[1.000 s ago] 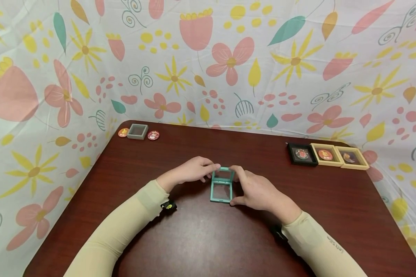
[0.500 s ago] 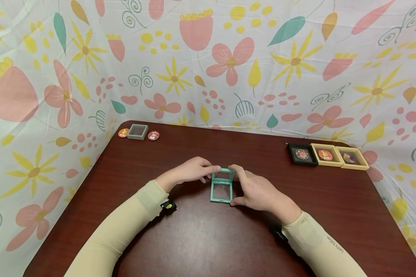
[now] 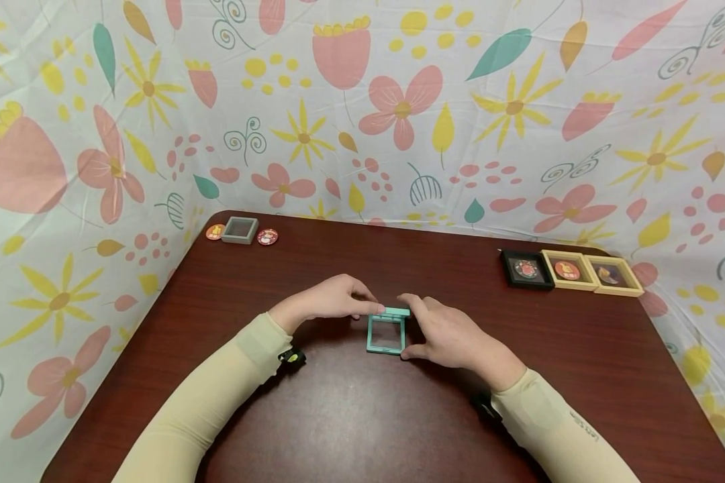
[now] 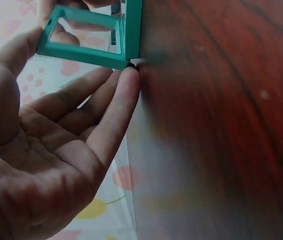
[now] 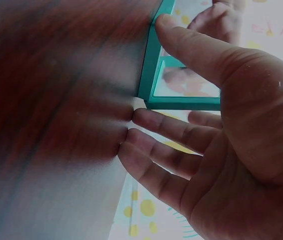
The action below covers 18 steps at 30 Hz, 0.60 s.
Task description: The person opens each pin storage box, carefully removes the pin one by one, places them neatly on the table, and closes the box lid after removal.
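A hinged teal display frame (image 3: pixel 386 335) with clear windows rests on the table between both hands, its base flat and its lid (image 3: pixel 395 312) standing up, almost edge-on to the head camera. My left hand (image 3: pixel 341 297) holds the lid at its left side; in the left wrist view the thumb touches the lid's outer edge while a fingertip (image 4: pixel 129 80) sits at the hinge corner. My right hand (image 3: pixel 450 332) spans the right side, thumb (image 5: pixel 167 24) against the base's side wall. Its other fingers (image 5: pixel 144 117) reach the tabletop behind the hinge.
Far left stand a grey frame (image 3: pixel 239 230) and two round badges, an orange one (image 3: pixel 215 231) and a red one (image 3: pixel 268 237). At the right lie a black frame (image 3: pixel 526 270) and two cream frames (image 3: pixel 569 270), all filled. Patterned cloth (image 3: pixel 338 134) borders the table (image 3: pixel 338 416).
The lid has swung up from leaning back to nearly edge-on. My left hand has shifted slightly nearer with it; the right hand and the base have hardly moved.
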### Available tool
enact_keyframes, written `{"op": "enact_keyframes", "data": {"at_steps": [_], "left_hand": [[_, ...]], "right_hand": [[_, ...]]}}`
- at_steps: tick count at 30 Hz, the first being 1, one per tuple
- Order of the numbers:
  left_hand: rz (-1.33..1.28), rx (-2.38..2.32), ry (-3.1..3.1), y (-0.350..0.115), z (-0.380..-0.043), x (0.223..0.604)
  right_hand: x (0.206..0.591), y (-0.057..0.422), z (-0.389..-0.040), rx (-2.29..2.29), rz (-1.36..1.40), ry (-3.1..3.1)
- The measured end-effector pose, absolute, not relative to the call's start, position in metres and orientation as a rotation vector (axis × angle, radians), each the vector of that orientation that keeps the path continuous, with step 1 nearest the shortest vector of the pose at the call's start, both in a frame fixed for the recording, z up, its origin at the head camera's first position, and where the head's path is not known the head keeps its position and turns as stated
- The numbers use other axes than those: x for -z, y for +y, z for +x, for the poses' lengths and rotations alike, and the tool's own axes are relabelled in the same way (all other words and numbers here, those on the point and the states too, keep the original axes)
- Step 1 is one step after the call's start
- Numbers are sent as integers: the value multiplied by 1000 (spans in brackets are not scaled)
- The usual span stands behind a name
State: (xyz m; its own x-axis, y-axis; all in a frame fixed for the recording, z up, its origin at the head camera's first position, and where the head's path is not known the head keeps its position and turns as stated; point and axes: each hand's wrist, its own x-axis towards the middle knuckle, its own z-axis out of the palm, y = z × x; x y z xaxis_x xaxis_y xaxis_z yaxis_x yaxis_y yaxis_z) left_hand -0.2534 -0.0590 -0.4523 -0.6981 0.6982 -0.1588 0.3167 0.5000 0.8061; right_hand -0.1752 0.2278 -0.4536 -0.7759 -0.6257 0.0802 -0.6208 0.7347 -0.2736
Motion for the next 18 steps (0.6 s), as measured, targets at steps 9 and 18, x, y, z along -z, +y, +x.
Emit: {"op": "enact_keyframes", "data": {"at_steps": [9, 18], "left_hand": [[1005, -978, 2288, -58, -253, 454], [1125, -835, 2382, -53, -245, 450]], "right_hand": [[453, 227, -175, 423, -1071, 2915], [454, 228, -175, 406, -1125, 2909]]}}
